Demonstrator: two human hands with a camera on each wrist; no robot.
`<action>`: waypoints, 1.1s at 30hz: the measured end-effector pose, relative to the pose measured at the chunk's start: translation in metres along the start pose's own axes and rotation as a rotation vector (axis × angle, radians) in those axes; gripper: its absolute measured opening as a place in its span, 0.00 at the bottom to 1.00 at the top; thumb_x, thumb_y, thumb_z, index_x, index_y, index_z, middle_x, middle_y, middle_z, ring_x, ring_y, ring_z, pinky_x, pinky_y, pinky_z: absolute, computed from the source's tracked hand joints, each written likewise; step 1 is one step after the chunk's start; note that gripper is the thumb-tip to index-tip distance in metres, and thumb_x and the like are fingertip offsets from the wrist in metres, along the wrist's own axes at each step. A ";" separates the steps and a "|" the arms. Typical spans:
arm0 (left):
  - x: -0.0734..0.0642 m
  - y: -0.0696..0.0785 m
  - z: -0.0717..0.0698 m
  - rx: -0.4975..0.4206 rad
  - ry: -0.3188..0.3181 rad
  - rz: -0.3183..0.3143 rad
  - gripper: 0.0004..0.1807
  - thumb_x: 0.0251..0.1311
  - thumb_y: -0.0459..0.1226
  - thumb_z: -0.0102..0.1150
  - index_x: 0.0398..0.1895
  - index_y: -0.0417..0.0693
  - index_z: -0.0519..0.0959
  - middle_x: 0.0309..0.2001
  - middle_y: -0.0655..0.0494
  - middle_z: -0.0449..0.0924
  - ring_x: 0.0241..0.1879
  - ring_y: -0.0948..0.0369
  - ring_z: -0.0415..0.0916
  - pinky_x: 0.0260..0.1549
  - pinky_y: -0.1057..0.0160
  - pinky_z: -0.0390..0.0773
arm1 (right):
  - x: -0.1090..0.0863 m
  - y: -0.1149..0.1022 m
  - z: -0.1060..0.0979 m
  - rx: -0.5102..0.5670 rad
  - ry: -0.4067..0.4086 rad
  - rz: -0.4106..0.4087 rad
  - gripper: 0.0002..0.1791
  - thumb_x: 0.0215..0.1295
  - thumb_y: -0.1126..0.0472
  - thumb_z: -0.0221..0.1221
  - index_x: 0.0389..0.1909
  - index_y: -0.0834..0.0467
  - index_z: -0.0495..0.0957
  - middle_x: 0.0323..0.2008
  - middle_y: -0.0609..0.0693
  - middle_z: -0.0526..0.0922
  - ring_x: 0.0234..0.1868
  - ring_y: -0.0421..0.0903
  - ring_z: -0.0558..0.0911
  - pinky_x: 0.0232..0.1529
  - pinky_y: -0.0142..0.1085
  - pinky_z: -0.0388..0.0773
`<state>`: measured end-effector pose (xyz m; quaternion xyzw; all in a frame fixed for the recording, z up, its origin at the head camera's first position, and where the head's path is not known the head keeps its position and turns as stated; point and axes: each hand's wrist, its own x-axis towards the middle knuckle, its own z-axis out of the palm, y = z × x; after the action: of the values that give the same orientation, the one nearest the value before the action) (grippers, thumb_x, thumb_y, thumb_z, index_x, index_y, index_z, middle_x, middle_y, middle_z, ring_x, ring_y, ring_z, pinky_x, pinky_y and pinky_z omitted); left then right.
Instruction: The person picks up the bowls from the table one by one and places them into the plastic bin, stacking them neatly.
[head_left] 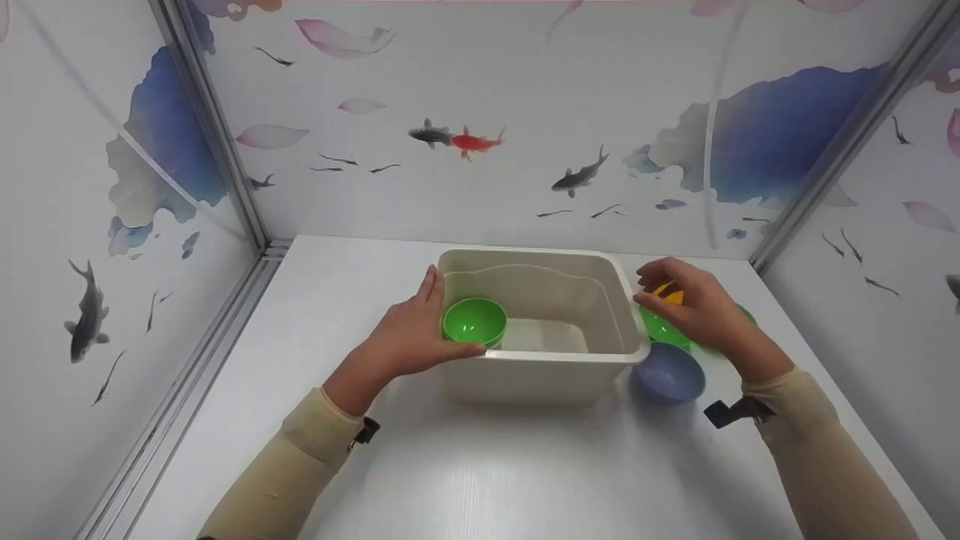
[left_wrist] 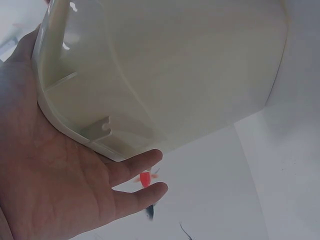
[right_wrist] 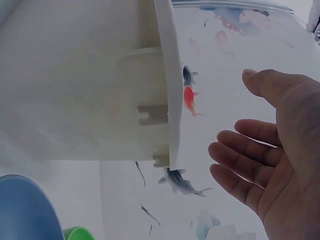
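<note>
An off-white plastic bin [head_left: 529,382] stands on the white table. Inside it, at the left end, sits a green bowl [head_left: 475,321]. My left hand [head_left: 409,334] rests against the bin's left front corner, thumb along the front rim and fingers straight along the outer side. In the left wrist view, the palm of that hand [left_wrist: 60,170] lies against the rim. My right hand [head_left: 694,304] is off the bin's right rim, fingers relaxed and holding nothing. Below that hand are a green dish [head_left: 660,328] and a yellow item [head_left: 666,292], both partly hidden.
A blue bowl [head_left: 670,373] stands right beside the bin's front right corner. More green [head_left: 746,315] shows behind the right wrist. White panels [head_left: 480,202] printed with fish and petals enclose the table [head_left: 487,480] at the back and both sides.
</note>
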<state>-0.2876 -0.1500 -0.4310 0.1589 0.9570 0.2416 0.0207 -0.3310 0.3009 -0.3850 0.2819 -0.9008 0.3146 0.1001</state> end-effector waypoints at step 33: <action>-0.001 0.000 -0.001 0.002 0.006 0.000 0.83 0.51 0.83 0.62 0.91 0.38 0.36 0.91 0.44 0.31 0.77 0.35 0.69 0.74 0.39 0.71 | -0.076 0.067 0.014 -0.112 -0.006 0.157 0.32 0.73 0.52 0.75 0.67 0.67 0.77 0.57 0.61 0.84 0.56 0.59 0.83 0.59 0.49 0.83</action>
<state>-0.2864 -0.1506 -0.4298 0.1581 0.9574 0.2411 0.0176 -0.3064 0.3688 -0.4572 0.2054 -0.9366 0.2701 0.0881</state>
